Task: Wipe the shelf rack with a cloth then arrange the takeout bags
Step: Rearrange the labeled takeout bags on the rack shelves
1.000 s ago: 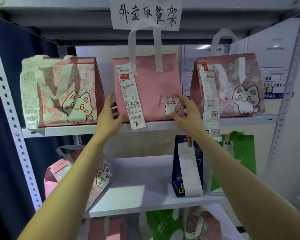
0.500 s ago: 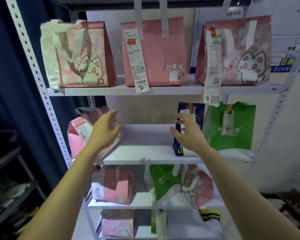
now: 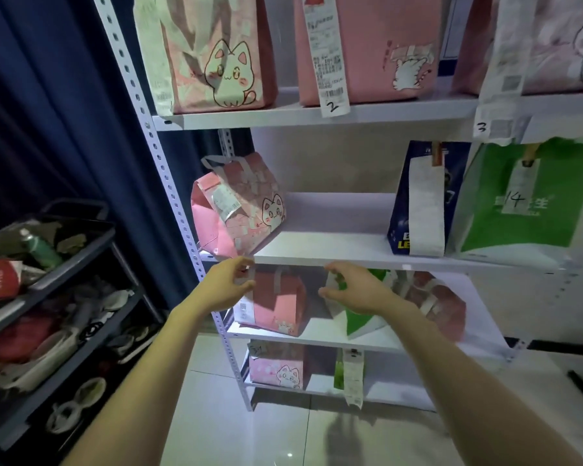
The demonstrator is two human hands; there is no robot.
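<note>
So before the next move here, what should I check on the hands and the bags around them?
1. Left hand and right hand carry no cloth: ok.
2. Either hand gripping the lower pink bag or crumpled green bag: cannot tell.
3. Cat bag on the shelf above standing upright: not ok, it leans.
4. Blue bag and green bag marked 14 upright: ok.

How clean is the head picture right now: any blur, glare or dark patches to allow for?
Head view throughout: the wide lens bows the rack's left upright; the cart lies in shadow; a glare spot sits on the floor tile; the pink bag beside the right hand is smeared, while the receipt marked 2 reads sharp.
</note>
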